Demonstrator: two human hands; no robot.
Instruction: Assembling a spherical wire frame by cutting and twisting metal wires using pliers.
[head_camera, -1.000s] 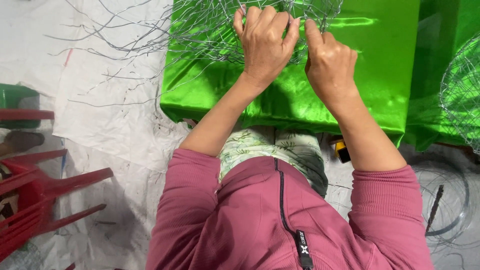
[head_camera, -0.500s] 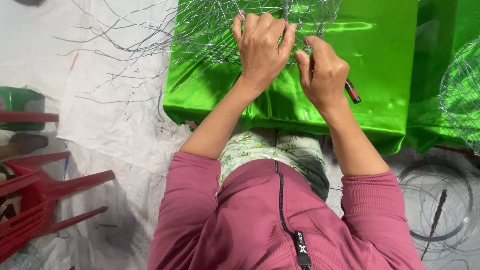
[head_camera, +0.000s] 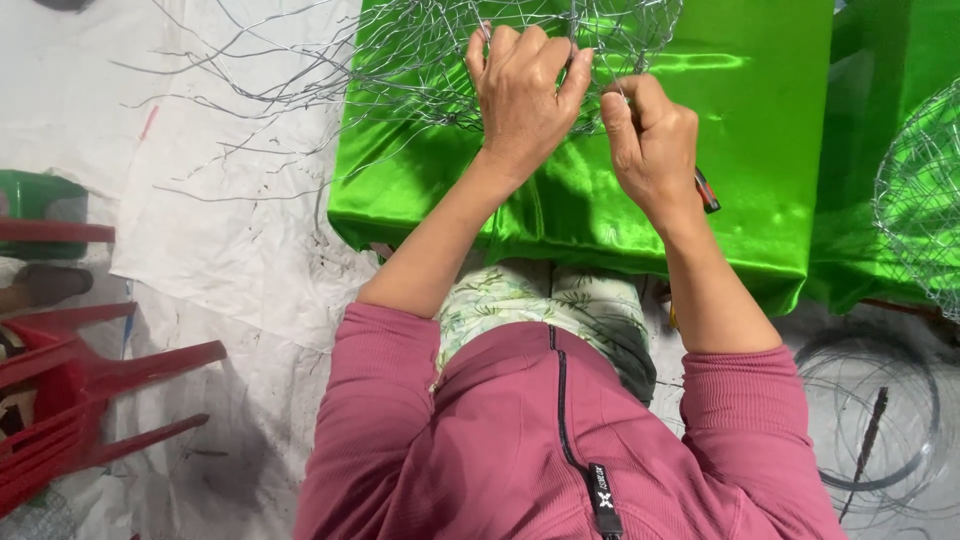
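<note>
A woven wire mesh frame (head_camera: 420, 60) lies on a block covered in shiny green cloth (head_camera: 760, 150). My left hand (head_camera: 525, 95) presses down on the mesh, its fingers curled over the wires. My right hand (head_camera: 655, 145) is closed around a small tool with a red and black handle (head_camera: 706, 190); the tool's tip is hidden at the mesh. Loose wire ends (head_camera: 240, 90) stick out from the mesh to the left over white paper.
A red plastic chair (head_camera: 70, 400) lies tipped at the left, with a green container (head_camera: 35, 200) above it. A second wire mesh piece (head_camera: 925, 200) rests on green cloth at the right edge. Coiled wire (head_camera: 880, 430) lies on the floor at the lower right.
My right hand has closed into a fist around the tool and shifted slightly right and down. My left hand has stayed on the mesh.
</note>
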